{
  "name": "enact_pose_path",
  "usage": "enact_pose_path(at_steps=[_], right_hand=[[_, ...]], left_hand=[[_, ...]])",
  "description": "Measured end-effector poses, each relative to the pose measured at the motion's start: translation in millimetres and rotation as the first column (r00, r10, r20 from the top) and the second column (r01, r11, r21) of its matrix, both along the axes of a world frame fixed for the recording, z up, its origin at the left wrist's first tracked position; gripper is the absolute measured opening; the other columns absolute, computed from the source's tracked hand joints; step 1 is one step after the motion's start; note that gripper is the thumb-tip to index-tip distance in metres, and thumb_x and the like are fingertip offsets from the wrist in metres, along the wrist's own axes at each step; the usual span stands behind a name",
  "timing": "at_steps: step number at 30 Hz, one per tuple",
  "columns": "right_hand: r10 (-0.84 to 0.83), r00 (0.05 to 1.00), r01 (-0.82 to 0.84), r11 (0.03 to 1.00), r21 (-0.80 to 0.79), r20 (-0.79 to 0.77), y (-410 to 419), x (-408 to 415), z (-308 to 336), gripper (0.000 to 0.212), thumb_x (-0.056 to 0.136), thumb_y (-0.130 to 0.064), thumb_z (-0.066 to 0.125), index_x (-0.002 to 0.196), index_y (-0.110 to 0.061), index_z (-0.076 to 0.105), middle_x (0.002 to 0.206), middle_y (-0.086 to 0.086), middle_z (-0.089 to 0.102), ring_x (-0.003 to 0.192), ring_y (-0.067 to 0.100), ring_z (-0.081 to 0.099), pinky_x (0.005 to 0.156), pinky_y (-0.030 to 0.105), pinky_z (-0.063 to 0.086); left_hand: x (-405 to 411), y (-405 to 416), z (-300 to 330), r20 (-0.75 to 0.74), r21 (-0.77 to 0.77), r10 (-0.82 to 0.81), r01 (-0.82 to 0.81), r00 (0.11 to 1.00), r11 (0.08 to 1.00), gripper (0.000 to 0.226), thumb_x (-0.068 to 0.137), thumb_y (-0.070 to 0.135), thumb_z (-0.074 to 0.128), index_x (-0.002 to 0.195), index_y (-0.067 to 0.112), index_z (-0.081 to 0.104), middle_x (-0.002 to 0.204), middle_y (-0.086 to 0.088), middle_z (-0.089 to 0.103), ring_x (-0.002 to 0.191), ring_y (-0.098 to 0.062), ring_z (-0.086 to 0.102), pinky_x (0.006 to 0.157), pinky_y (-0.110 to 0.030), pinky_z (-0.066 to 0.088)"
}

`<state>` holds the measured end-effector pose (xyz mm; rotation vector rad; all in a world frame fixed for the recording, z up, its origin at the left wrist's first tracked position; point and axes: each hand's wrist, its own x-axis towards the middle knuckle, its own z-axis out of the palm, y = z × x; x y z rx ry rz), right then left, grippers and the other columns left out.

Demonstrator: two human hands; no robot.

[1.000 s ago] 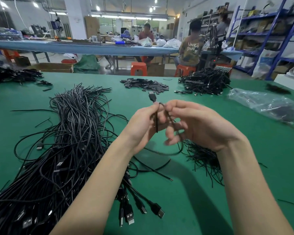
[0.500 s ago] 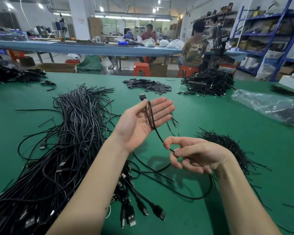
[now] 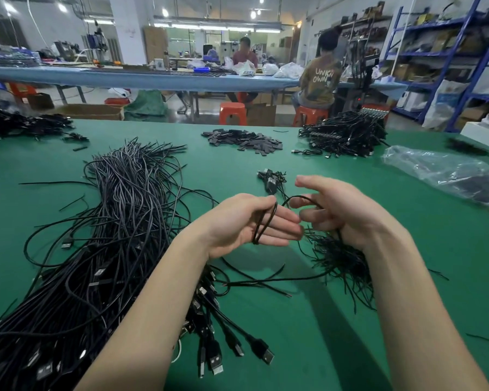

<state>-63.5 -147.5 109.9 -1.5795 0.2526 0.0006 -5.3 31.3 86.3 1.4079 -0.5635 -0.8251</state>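
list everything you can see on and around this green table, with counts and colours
cable: one, black, looped round left fingers, running to right grip
loose cable heap: many, black, table left
thin strands: many, black, under right wrist
small cable bundle: one, black, beyond the hands
flat pieces: many, dark, far centre
far cable heap: many, black, far right
plastic bag: one, clear, right
table: one, green, under everything
stools: at least two, orange, behind table
left grip: one, bare hand, thumb pinning cable
right grip: one, bare hand, fingers curled round cable
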Motion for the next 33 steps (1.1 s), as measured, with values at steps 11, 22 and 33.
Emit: enact_pose_path(at_steps=[11,22,33], right_hand=[[0.683,0.712,-0.688,0.725,-0.032,0.162,16.4,-21.0,-0.2,0.008,0.102,-0.007,0.047,0.101,-0.011,0.054,0.095,0.011,0.063,0.07,0.022,0.06,0.065,0.032,0.057],[0.703,0.703,-0.675,0.613,0.41,0.108,-12.8,-1.7,-80.5,0.01,0.09,-0.022,0.075,0.092,-0.022,0.065,0.077,-0.001,0.052,0.055,0.005,0.049,0.05,0.017,0.055],[0.052,0.997,-0.073,0.901,0.427,0.062,-4.7,5.8,-17.9,0.015,0.099,-0.001,0.045,0.101,-0.012,0.055,0.065,0.0,0.058,0.038,0.001,0.036,0.031,0.011,0.027]], left_hand=[[4.4,1.7,7.9,-0.362,-0.515,0.046,-0.242,0.931,0.822,0.048,0.106,0.026,0.03,0.116,-0.004,0.066,0.117,-0.021,0.07,0.108,-0.029,0.069,0.096,-0.039,0.055],[1.2,12.5,12.6,-0.293,-0.631,-0.151,-0.073,0.944,0.772,0.046,0.103,0.024,0.037,0.126,-0.008,0.062,0.13,-0.022,0.064,0.119,-0.035,0.064,0.091,-0.035,0.057],[-3.0,7.6,6.7,0.026,-0.176,-0.007,0.011,1.0,0.984,0.046,0.108,0.024,0.03,0.112,-0.005,0.066,0.113,-0.025,0.071,0.102,-0.034,0.071,0.081,-0.03,0.059]])
